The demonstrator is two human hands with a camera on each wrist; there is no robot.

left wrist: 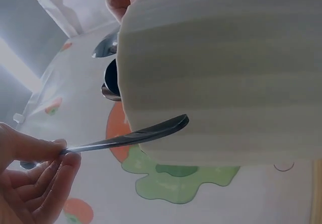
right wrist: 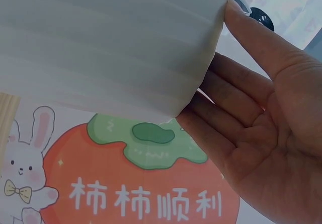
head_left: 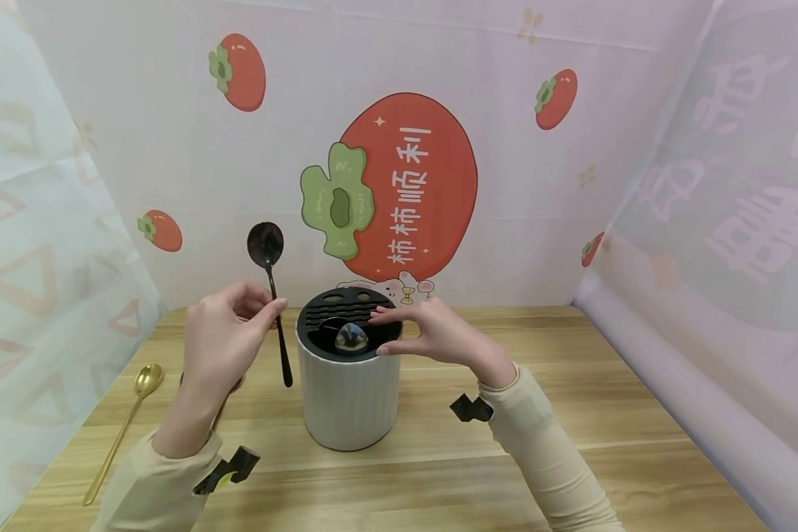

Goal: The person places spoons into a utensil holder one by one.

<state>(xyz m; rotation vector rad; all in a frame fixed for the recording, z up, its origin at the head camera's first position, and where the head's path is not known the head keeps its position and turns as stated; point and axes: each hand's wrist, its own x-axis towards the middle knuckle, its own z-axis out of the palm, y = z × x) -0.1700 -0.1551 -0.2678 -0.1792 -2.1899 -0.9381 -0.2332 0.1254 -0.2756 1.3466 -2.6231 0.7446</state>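
Note:
My left hand (head_left: 222,332) pinches a black spoon (head_left: 265,244) by its handle, bowl upward, left of a utensil holder (head_left: 350,406). The left wrist view shows thumb and fingertips on the spoon's handle (left wrist: 126,140), whose end passes in front of the holder's white ribbed wall (left wrist: 216,78). My right hand (head_left: 432,332) is at the right side of the holder's black slotted top (head_left: 319,347), thumb and fingers spread apart. In the right wrist view its thumb (right wrist: 251,38) lies at the rim. A shiny spoon bowl (head_left: 352,338) and a darker one stand inside the holder.
A gold spoon (head_left: 148,380) lies on the wooden table (head_left: 452,473) at the left. Another utensil lies partly hidden beneath my left wrist. A printed cloth backdrop (head_left: 505,192) stands behind the table, with cloth walls at both sides.

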